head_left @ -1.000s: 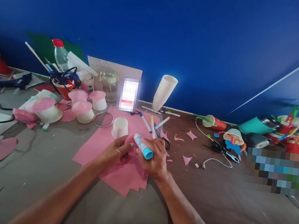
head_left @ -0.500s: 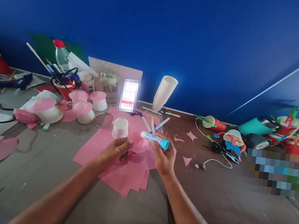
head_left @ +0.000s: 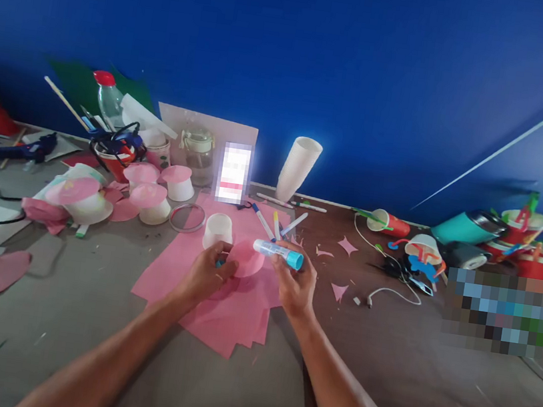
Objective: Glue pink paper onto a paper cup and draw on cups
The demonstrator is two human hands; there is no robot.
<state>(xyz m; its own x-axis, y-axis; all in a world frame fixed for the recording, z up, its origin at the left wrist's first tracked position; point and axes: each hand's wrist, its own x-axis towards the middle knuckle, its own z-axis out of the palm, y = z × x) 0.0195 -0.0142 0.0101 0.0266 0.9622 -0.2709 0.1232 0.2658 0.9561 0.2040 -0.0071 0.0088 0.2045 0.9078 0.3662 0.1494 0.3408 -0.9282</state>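
My right hand [head_left: 298,285] is closed around a glue stick [head_left: 278,253], held nearly level with its pale end to the left and its turquoise end to the right. My left hand [head_left: 208,274] has its fingers curled, and a small blue cap [head_left: 220,264] shows partly between them. Its fingertips reach the edge of a pink paper circle [head_left: 247,259], which lies below the glue stick's pale end. Just behind my left hand stands a white paper cup [head_left: 219,228]. Pink paper sheets [head_left: 229,322] are layered under both hands.
Several cups topped with pink circles [head_left: 148,196] stand at left, near a tape ring [head_left: 187,217]. Markers [head_left: 263,221] and a stack of white cups [head_left: 299,167] are behind. Pink scraps [head_left: 338,292], a cable [head_left: 397,293] and a turquoise bottle [head_left: 467,230] lie at right.
My left hand has shifted slightly up, its thumb drawn back from the pink circle and more of the blue cap showing. The glue stick has moved slightly left.
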